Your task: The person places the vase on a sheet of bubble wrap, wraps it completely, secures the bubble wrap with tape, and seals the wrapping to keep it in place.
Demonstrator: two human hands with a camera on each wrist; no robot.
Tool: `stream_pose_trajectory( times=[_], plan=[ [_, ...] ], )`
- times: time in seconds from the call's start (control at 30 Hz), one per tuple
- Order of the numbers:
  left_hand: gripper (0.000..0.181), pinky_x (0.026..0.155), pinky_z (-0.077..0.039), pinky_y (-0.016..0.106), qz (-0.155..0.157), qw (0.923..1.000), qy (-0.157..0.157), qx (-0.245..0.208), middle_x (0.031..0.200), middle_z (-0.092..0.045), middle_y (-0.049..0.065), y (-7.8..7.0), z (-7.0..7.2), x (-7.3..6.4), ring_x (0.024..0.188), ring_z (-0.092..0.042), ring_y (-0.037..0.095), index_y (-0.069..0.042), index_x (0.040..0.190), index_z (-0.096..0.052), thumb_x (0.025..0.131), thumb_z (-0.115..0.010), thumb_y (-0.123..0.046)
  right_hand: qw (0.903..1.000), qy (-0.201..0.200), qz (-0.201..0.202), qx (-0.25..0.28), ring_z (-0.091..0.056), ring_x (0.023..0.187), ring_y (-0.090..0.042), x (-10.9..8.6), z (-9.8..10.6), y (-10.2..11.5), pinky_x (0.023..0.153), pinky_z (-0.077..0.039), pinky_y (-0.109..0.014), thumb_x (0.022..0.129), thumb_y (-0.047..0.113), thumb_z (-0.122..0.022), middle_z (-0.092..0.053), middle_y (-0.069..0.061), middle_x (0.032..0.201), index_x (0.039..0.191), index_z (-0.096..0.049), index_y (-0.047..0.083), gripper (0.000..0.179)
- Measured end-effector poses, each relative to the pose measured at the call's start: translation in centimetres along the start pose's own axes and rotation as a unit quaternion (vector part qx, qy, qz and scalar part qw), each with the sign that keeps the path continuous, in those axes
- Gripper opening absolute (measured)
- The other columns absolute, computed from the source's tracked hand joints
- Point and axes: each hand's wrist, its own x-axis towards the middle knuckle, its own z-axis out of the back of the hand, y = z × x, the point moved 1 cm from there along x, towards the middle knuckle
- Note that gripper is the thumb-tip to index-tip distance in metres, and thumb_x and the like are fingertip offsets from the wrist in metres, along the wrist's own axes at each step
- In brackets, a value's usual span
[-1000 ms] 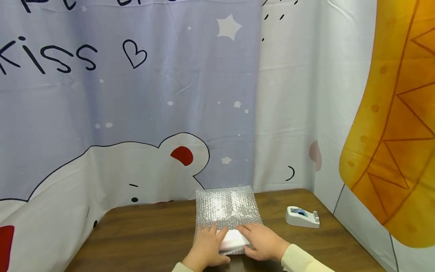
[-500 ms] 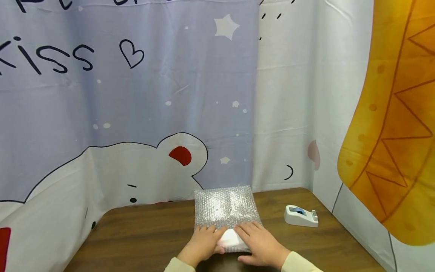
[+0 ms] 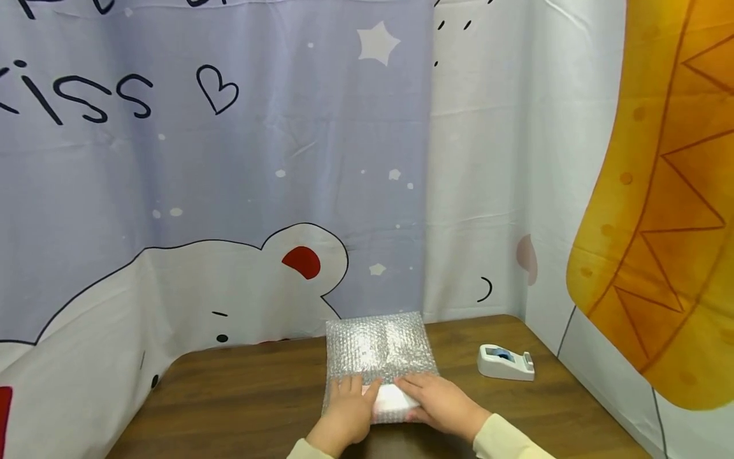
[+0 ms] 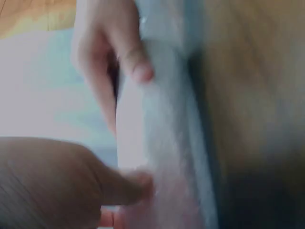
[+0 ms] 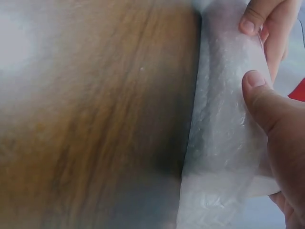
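A white box (image 3: 395, 398) lies near the front end of a sheet of bubble wrap (image 3: 375, 347) on the table. From the left side my left hand (image 3: 348, 408) grips the box, its fingers over the top and far side. My right hand (image 3: 444, 401) grips the right end in the same way. In the right wrist view the bubble wrap (image 5: 221, 105) stands up along the box's near side, and the right thumb (image 5: 255, 86) presses on it. The left thumb (image 4: 136, 186) presses there too, blurred in the left wrist view. The fingertips behind the box are partly hidden.
A white tape dispenser (image 3: 506, 363) stands on the brown wooden table (image 3: 246, 395), to the right of the bubble wrap. Behind the table hangs a printed curtain (image 3: 275, 127), which the wrap's far edge nearly reaches.
Both thumbs, spread toward the table's front earlier, have come in against the near side of the box. The near end of the bubble wrap now stands up there. The head view has shifted slightly.
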Motion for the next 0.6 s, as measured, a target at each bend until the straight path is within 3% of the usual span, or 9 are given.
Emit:
stream_pose_trajectory(
  times=[0.13, 0.27, 0.47, 0.6],
  plan=[
    [0.067, 0.102, -0.043, 0.058, 0.021, 0.9944, -0.078, 0.068, 0.127, -0.055, 0.02, -1.7, -0.3, -0.6, 0.121, -0.054, 0.041, -0.012, 0.143, -0.055, 0.08, -0.078, -0.021, 0.9996, 0.007, -0.014, 0.025, -0.065, 0.115, -0.025, 0.2, -0.4, -0.2, 0.096, -0.053, -0.042, 0.094, 0.038, -0.069, -0.066, -0.009, 0.13, 0.139, -0.059, 0.004, 0.057],
    [0.054, 0.1, -0.044, 0.057, 0.037, 0.9876, -0.125, 0.087, 0.122, -0.057, 0.02, -2.3, -1.2, -0.6, 0.118, -0.056, 0.042, -0.01, 0.138, -0.058, 0.087, -0.07, -0.021, 0.9985, 0.011, -0.029, 0.046, -0.063, 0.119, -0.029, 0.5, -0.5, -0.1, 0.099, -0.05, -0.048, 0.098, 0.031, -0.066, -0.064, -0.012, 0.132, 0.14, -0.057, 0.003, 0.052],
    [0.064, 0.102, -0.042, 0.056, 0.034, 0.9845, -0.116, 0.127, 0.125, -0.054, 0.017, -1.7, -2.6, -0.2, 0.121, -0.053, 0.041, -0.014, 0.14, -0.052, 0.083, -0.075, -0.031, 0.9989, 0.025, -0.033, 0.024, -0.06, 0.123, -0.031, 0.6, -0.3, 0.2, 0.102, -0.047, -0.052, 0.099, 0.03, -0.064, -0.063, -0.012, 0.134, 0.14, -0.055, 0.002, 0.051],
    [0.08, 0.103, -0.04, 0.057, 0.021, 0.9842, -0.105, 0.141, 0.123, -0.052, 0.016, -1.1, -3.3, 0.3, 0.119, -0.052, 0.041, -0.015, 0.14, -0.048, 0.072, -0.079, -0.043, 0.9978, 0.056, -0.025, 0.026, -0.056, 0.127, -0.031, 0.2, 0.3, -0.3, 0.104, -0.046, -0.049, 0.084, 0.03, -0.081, -0.057, -0.013, 0.14, 0.146, -0.049, 0.003, 0.074]
  ],
)
